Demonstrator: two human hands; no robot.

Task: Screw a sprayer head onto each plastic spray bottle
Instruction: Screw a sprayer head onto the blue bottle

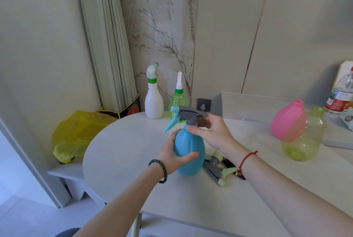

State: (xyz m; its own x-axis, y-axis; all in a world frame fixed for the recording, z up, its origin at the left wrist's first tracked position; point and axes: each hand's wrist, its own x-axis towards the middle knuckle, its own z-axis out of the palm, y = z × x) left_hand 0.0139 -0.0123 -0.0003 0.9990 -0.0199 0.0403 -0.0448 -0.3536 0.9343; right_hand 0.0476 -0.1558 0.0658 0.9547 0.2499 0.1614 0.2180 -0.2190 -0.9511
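A blue spray bottle (pixel 189 147) stands upright on the white table (pixel 133 160). My left hand (pixel 172 154) wraps around its body. On its neck sits a grey sprayer head (pixel 188 113) with a blue trigger, and my right hand (pixel 212 131) grips the grey collar of that head. Just right of the bottle, loose grey sprayer heads with pale green triggers (pixel 219 169) lie on the table, partly hidden by my right wrist. A pink bottle (pixel 288 122) and a clear yellow-green bottle (pixel 305 141), both without heads, stand at the right.
A white bottle (pixel 153 101) and a green bottle (pixel 177 103), both with sprayer heads, stand at the table's far edge. A yellow plastic bag (pixel 76 133) lies on the left beyond the table. A water bottle (pixel 342 95) stands far right on a raised counter.
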